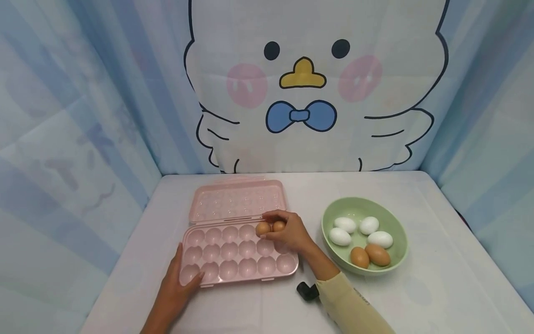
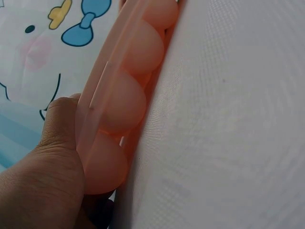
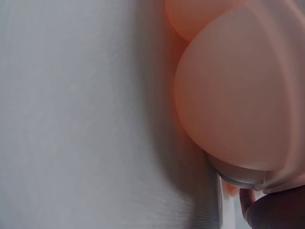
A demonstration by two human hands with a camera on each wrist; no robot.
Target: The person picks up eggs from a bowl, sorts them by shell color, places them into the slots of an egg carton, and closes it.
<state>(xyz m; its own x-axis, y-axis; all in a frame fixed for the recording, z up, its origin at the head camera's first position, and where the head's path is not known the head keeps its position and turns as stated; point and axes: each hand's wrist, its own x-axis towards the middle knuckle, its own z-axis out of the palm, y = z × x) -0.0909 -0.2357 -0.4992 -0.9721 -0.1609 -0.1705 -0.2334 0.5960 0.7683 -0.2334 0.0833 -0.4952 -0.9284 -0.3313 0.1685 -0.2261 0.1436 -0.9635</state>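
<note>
A pink plastic egg box (image 1: 229, 283) lies with its lid (image 1: 238, 199) folded back behind it. My left hand (image 1: 177, 283) grips the near left corner, thumb over the rim and fingers along the left side. In the left wrist view the thumb lies against the box's edge, above its rounded cups (image 2: 124, 102). Over the far right of the tray, my right hand (image 1: 292, 234) pinches a brown egg (image 1: 263, 228) between thumb and fingers at the back row. A second brown egg (image 1: 278, 226) shows beside it, partly covered by the hand.
To the right stands a green bowl (image 1: 400, 236) with several white eggs (image 1: 345, 225) and two brown eggs (image 1: 377, 254). A small black object (image 1: 307, 291) lies beside the right sleeve (image 1: 350, 301). Printed curtains (image 1: 317, 148) hang behind and on both sides of the white table (image 1: 258, 315).
</note>
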